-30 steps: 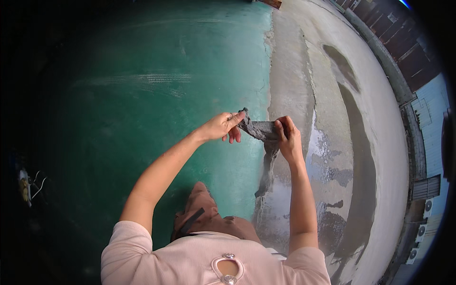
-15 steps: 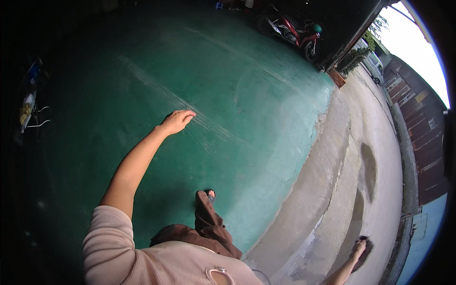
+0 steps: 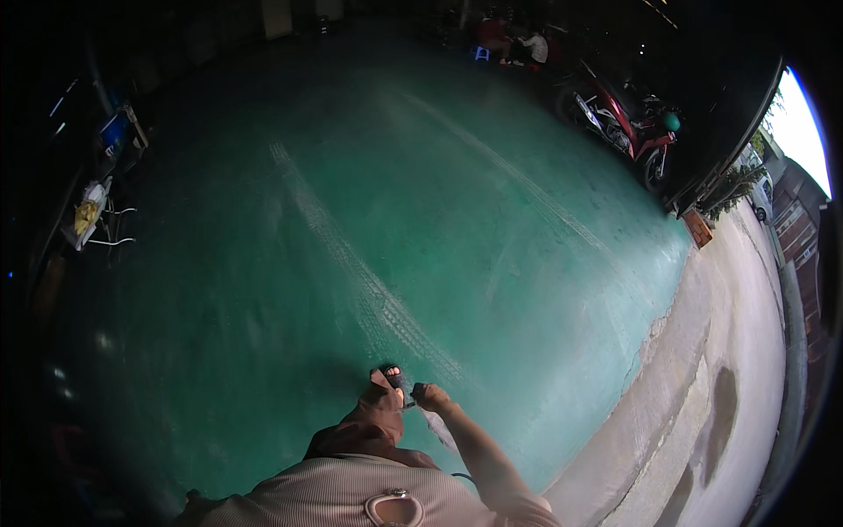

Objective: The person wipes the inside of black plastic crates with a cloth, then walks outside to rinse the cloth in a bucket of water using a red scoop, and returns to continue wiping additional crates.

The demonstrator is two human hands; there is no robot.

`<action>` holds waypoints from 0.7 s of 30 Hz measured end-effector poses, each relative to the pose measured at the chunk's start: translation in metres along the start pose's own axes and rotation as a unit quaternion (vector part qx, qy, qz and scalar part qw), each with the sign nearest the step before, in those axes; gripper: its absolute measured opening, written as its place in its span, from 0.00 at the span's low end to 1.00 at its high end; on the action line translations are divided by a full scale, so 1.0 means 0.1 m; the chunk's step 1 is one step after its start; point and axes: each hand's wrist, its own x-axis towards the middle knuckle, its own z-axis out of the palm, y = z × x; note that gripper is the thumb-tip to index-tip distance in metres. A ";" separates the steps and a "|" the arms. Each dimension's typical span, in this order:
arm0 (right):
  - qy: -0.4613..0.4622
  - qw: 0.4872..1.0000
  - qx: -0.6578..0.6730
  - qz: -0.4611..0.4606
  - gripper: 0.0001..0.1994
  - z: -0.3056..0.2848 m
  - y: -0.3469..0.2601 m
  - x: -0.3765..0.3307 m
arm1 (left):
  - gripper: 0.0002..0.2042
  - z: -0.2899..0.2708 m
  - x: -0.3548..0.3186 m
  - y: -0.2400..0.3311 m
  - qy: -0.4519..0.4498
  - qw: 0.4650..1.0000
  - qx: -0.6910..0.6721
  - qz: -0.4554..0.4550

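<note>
Your right hand (image 3: 430, 397) is clenched around the limp grey cloth (image 3: 439, 426) over the green painted floor (image 3: 369, 228); loosen and it drops. Left hand: can't tell.

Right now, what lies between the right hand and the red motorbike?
Head view: only bare green floor with faint tyre tracks lies between right hand and red motorbike.

An orange rectangular sign (image 3: 699, 227) stands tilted at the right edge of the green floor, where it meets the pale concrete, just beside the dark doorway. At the far left, against the dim wall, sits a blue box-like package (image 3: 112, 132), with a small yellow-and-white bag (image 3: 88, 211) below it; details are too dark to tell.
</note>
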 end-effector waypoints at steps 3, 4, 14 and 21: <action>0.050 0.999 -0.007 -0.015 0.18 -0.67 0.46 0.58 | 0.12 1.26 -0.86 0.65 -0.105 0.994 -0.004 -0.016; 0.030 0.994 -0.020 0.099 0.18 -1.31 0.23 0.59 | 0.12 1.58 -1.37 1.13 -0.163 0.985 -0.013 0.050; 0.179 0.923 -0.020 0.339 0.17 -4.04 1.75 1.37 | 0.12 2.87 -8.06 5.84 -0.478 0.421 -0.022 0.770; -0.044 0.963 -0.072 0.258 0.15 -5.27 2.29 3.05 | 0.11 3.51 -6.12 6.48 -0.314 0.820 0.065 0.474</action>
